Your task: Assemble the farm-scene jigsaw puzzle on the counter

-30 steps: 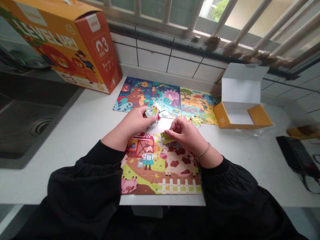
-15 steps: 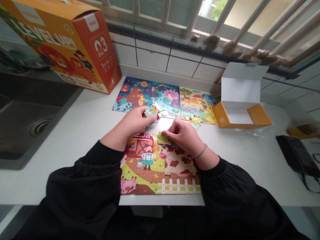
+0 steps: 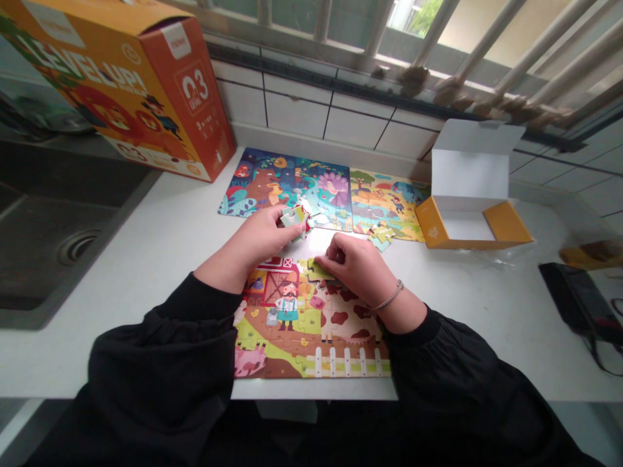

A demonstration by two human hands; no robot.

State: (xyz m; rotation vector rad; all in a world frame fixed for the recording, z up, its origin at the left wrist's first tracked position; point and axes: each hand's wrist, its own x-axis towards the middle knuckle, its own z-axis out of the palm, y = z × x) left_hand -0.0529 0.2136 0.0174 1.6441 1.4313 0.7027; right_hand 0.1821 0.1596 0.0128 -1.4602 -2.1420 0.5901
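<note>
A farm jigsaw (image 3: 311, 324) with a barn, a farmer and a cow lies on the white counter (image 3: 170, 246) in front of me. My right hand (image 3: 353, 266) is closed on a yellow-green puzzle piece (image 3: 317, 270) and presses it down at the jigsaw's top edge, beside the barn. My left hand (image 3: 260, 237) is closed round a small bunch of loose pieces (image 3: 294, 217), held just above the counter behind the jigsaw. Both arms wear black sleeves, and a thin bracelet (image 3: 389, 299) circles my right wrist.
Two finished jigsaws (image 3: 321, 188) lie against the tiled wall. A few loose pieces (image 3: 381, 235) sit beside a small open orange box (image 3: 470, 224). A big orange puzzle carton (image 3: 121, 78) stands at the back left above a sink (image 3: 53, 246). A black device (image 3: 577, 305) lies at the right.
My right hand has moved left and down, bringing the yellow-green piece onto the jigsaw's top edge. My left hand has barely moved.
</note>
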